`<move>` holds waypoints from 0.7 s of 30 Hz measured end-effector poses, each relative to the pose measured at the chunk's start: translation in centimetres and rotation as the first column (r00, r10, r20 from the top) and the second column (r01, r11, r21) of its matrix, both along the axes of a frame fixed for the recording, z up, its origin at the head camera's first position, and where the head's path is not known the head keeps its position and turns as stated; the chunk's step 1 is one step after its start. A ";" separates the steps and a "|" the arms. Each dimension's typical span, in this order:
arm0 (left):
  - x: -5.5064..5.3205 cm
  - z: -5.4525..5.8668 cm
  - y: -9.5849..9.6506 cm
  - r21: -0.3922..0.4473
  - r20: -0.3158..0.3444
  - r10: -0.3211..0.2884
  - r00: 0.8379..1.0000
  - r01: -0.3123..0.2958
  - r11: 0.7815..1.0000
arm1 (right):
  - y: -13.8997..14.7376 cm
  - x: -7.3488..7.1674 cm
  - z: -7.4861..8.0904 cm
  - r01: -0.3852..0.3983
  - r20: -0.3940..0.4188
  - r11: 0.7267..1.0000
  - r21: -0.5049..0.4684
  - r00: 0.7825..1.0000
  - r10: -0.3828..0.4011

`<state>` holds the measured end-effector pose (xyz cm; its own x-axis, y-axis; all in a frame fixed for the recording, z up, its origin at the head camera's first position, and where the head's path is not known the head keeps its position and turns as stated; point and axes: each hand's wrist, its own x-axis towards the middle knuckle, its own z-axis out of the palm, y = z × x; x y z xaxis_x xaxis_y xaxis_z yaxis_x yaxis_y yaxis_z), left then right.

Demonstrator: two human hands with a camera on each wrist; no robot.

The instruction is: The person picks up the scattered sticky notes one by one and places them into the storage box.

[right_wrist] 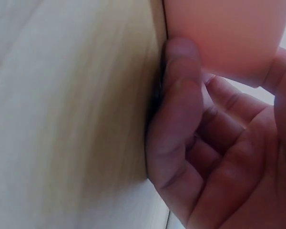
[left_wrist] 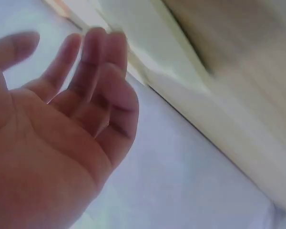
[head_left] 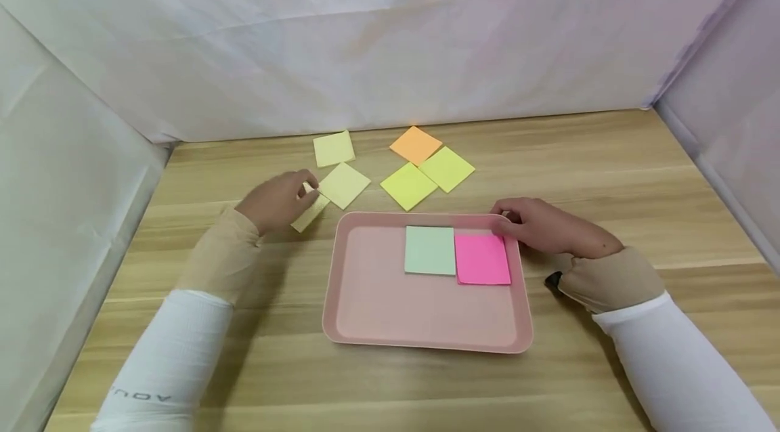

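Note:
My left hand (head_left: 280,200) is over a pale yellow sticky note pad (head_left: 309,214), which its fingers partly cover. In the left wrist view the thumb stands apart from the loosely bent fingers (left_wrist: 88,62). Just beyond the fingertips shows a blurred pale pad edge (left_wrist: 164,45); contact is hard to judge. With the thumb over the rim and fingers against the outside, my right hand (head_left: 542,223) grips the far right corner of a pink tray (head_left: 390,313). Inside the tray, a mint green pad (head_left: 429,250) lies beside a hot pink pad (head_left: 483,260).
Behind the tray lie two pale yellow pads, one farther back (head_left: 334,149) and one nearer (head_left: 344,185). An orange pad (head_left: 416,145) adjoins two bright yellow pads (head_left: 408,186). White cloth walls (head_left: 390,39) border the wooden table (head_left: 274,357) at the back and sides.

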<state>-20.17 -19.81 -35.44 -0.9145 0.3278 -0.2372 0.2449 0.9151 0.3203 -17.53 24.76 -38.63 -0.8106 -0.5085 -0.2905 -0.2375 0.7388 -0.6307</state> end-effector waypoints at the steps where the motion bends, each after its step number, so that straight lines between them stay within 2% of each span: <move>1: -0.4 0.0 -0.6 -0.024 -0.001 -0.002 1.000 0.002 1.000 | 0.0 0.0 0.1 -0.002 0.003 1.000 -0.006 1.000 0.002; 4: -1.2 -0.1 -1.9 -0.096 0.016 -0.013 1.000 0.014 0.995 | 0.1 0.0 0.1 -0.006 0.007 1.000 -0.020 1.000 0.006; 7: -1.5 -0.3 -2.6 -0.130 0.053 -0.022 0.998 0.028 0.991 | -0.1 0.0 0.1 -0.010 0.004 1.000 -0.020 1.000 0.010; 16: -1.8 -0.2 -3.5 -0.087 0.114 -0.115 0.987 0.125 0.988 | -0.2 0.1 0.1 0.006 0.012 1.000 -0.018 1.000 -0.006; 21: -1.8 -0.2 -4.4 -0.063 0.142 -0.114 0.983 0.124 0.990 | 0.0 0.1 0.0 0.015 0.002 1.000 -0.007 1.000 -0.015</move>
<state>-21.94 -24.20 -35.63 -0.8267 0.4101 -0.3853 0.3115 0.9038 0.2935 -17.39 24.73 -38.58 -0.8174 -0.4985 -0.2886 -0.2253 0.7378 -0.6363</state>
